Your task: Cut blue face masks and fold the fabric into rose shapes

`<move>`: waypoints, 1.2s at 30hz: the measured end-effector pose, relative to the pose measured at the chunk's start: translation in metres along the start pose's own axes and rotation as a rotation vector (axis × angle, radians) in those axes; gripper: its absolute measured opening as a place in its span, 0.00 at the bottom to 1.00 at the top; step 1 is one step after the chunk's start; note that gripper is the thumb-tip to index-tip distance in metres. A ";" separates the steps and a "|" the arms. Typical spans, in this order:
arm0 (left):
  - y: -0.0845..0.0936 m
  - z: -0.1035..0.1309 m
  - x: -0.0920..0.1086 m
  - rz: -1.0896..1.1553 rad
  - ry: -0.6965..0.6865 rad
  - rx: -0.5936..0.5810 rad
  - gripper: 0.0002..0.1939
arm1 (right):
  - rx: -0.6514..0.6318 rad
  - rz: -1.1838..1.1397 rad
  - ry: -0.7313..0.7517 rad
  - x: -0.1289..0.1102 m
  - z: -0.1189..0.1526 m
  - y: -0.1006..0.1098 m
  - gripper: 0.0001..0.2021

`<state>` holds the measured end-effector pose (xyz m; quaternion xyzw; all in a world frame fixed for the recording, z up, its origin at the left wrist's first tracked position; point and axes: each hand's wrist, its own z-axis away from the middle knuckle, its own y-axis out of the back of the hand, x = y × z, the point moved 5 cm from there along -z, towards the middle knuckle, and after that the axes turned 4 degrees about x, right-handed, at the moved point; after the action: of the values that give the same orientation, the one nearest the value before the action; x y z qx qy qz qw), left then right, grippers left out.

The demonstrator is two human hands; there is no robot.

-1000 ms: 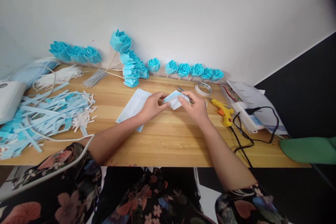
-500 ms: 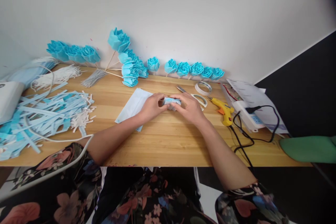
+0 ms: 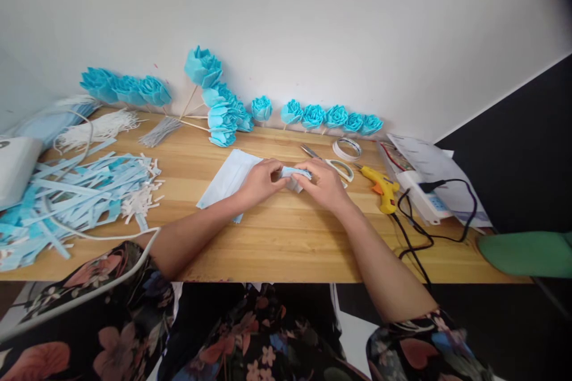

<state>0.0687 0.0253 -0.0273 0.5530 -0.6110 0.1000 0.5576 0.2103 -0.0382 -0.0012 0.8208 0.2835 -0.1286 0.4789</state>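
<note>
My left hand (image 3: 263,181) and my right hand (image 3: 324,183) meet over the middle of the table. Between them, pinched by thumbs and fingers at either end, is a small folded light-blue sheet (image 3: 295,172) of thin, mask-like fabric with pleated edges. My fingers cover its ends. Flat on the table, partly under my left hand and forearm, lie more light-blue sheets (image 3: 232,169). Scissors (image 3: 335,166) with pale handles rest just behind my right hand, which hides part of them.
Blue fabric roses (image 3: 223,116) on sticks line the wall. Cut strips (image 3: 89,190), white cords (image 3: 100,130) and grey wires (image 3: 159,132) lie leftward, under a white cable (image 3: 93,237). Rightward are a tape roll (image 3: 347,149), a yellow glue gun (image 3: 382,187) and a power strip (image 3: 424,197).
The folded sheet has turned slightly between my fingers, with more of its pale lower side showing. My right hand has tilted a little; both hands stay in nearly the same place.
</note>
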 end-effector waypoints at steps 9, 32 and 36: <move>0.006 -0.001 -0.009 0.412 0.237 0.058 0.14 | 0.001 -0.207 -0.221 0.015 0.001 -0.004 0.06; 0.000 -0.003 -0.013 0.700 0.279 0.099 0.23 | 0.055 -0.375 -0.336 0.028 0.003 -0.006 0.10; 0.002 -0.003 -0.009 0.649 0.257 0.076 0.16 | 0.094 -0.330 -0.315 0.024 0.002 -0.002 0.09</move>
<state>0.0665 0.0334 -0.0327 0.3335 -0.6756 0.3633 0.5480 0.2284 -0.0305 -0.0150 0.7545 0.3292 -0.3450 0.4510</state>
